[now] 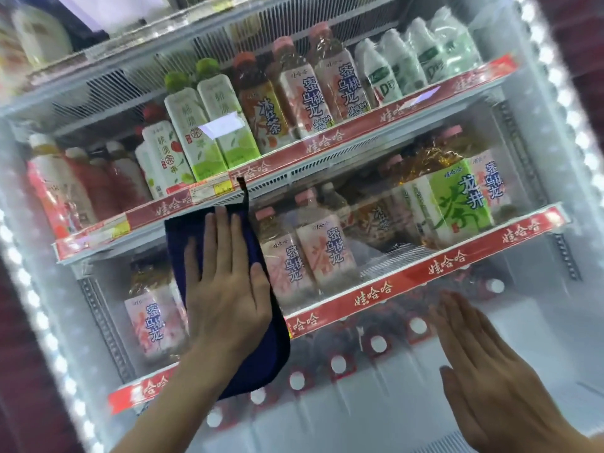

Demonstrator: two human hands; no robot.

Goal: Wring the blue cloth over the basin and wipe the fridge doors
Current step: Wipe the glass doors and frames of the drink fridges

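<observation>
The blue cloth [273,351] lies flat against the glass fridge door [376,259], left of centre. My left hand [225,289] presses on it with the palm flat and the fingers spread, pointing up. A dark loop on the cloth sticks up above the fingertips. My right hand [490,371] rests flat and bare on the same glass at the lower right, fingers together, holding nothing. No basin is in view.
Behind the glass, wire shelves with red price strips [327,142] hold several tea and drink bottles [307,93]. Bottle caps show on the bottom shelf [379,343]. White LED strips [42,322] run down both door edges.
</observation>
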